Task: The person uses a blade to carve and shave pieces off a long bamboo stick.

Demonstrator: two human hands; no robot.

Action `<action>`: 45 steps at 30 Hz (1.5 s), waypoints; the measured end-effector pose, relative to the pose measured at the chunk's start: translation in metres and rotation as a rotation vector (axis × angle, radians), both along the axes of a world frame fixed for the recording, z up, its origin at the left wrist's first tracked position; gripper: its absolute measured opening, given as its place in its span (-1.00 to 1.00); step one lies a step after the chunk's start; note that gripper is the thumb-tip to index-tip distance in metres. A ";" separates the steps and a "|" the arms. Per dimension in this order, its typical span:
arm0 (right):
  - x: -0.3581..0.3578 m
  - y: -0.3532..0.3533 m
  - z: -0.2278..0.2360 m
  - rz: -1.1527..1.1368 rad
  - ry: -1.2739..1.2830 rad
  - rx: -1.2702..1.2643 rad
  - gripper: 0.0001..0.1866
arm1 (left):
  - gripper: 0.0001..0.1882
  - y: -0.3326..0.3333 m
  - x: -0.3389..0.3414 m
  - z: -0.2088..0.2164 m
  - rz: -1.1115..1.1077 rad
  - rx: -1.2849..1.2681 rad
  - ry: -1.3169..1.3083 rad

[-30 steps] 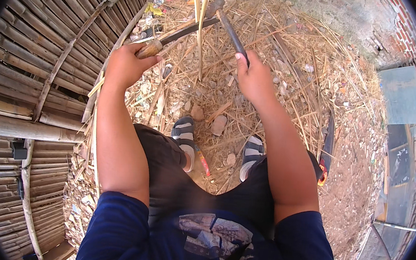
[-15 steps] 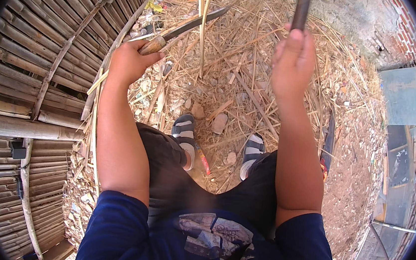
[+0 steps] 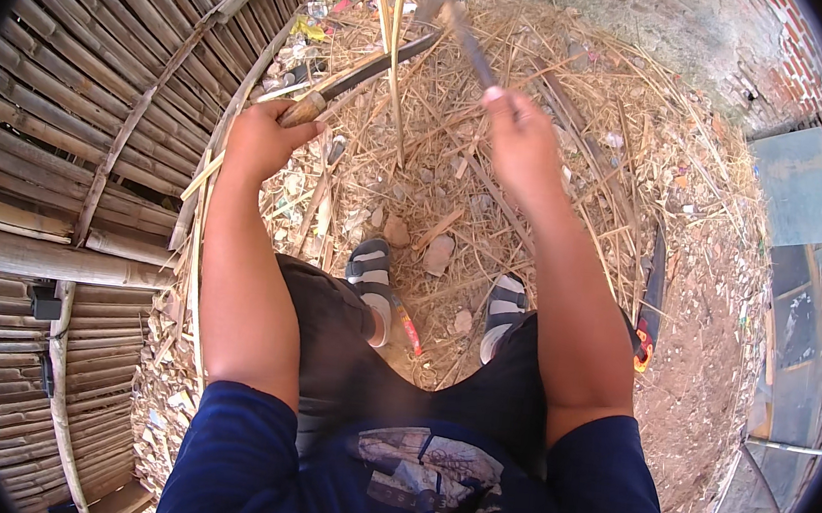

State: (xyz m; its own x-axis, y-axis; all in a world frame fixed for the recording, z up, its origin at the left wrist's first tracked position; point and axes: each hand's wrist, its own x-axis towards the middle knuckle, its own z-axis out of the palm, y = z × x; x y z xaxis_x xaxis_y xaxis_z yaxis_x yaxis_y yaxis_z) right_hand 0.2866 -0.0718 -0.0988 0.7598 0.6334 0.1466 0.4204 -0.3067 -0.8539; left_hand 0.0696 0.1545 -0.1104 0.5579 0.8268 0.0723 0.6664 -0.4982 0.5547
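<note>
My left hand (image 3: 266, 139) is closed round the wooden handle of a machete (image 3: 364, 74), its dark blade slanting up to the right. The blade lies in a split bamboo pole (image 3: 392, 17) that stands upright, its two halves spread at the top. My right hand (image 3: 525, 147) grips the handle of a hammer (image 3: 472, 50). The blurred hammer head is at the blade's tip, just right of the bamboo; whether they touch I cannot tell. A thin bamboo strip runs beside my left hand and forearm.
A bamboo slat wall (image 3: 119, 100) rises close on the left. Splinters and stones litter the ground round my sandalled feet. A saw (image 3: 647, 319) with a red-orange handle lies by my right knee. Grey panels (image 3: 802, 185) lean at the right.
My right hand has swung the hammer leftward and down to the machete's tip. My left hand has stayed nearly in place on the handle.
</note>
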 end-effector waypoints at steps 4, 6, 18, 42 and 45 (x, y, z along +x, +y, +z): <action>-0.005 -0.009 0.030 -0.028 -0.032 0.400 -0.58 | -0.42 0.000 0.001 -0.001 -0.009 -0.023 -0.003; 0.000 -0.012 0.023 -0.062 -0.158 0.493 -0.56 | -0.43 -0.001 0.006 -0.002 -0.023 -0.050 -0.014; 0.021 0.011 -0.114 0.297 -0.124 -0.707 -0.38 | -0.45 -0.003 0.008 -0.007 0.003 -0.001 -0.018; 0.003 -0.074 0.051 -0.013 0.329 0.114 -0.61 | -0.51 -0.005 -0.015 0.022 -0.106 0.034 0.081; 0.007 -0.074 0.047 0.083 0.237 0.189 -0.62 | -0.54 -0.002 -0.015 0.016 -0.131 0.019 0.091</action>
State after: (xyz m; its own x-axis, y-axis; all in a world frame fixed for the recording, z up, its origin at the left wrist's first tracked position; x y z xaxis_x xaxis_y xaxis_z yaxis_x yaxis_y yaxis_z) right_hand 0.2935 -0.1460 -0.0523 0.7334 0.6734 0.0926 0.2195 -0.1056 -0.9699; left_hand 0.0542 0.1526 -0.0943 0.6656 0.7457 0.0314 0.6421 -0.5936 0.4851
